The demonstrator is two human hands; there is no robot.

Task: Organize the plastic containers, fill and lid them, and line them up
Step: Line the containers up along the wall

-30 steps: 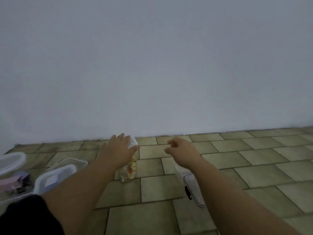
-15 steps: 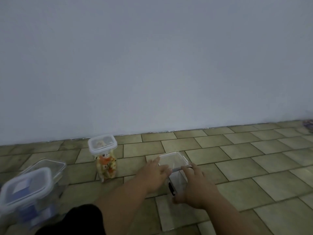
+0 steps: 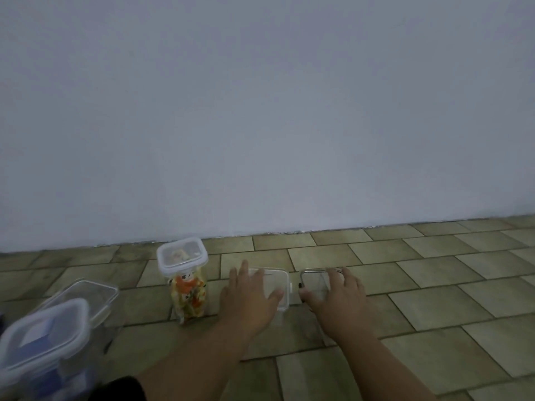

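Tiled floor (image 3: 434, 285) is carrying four containers: tall lidded container (image 3: 183, 273) holding colourful packets, blue-filled container (image 3: 43, 340), clear lidded container (image 3: 89, 290); right hand (image 3: 338, 299) gripping open container (image 3: 315, 285), left hand (image 3: 247, 299) flat on clear lid (image 3: 278, 282).

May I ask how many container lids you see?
4: on the filled container, under the left hand, on the clear container and blue container far left; others may be hidden.
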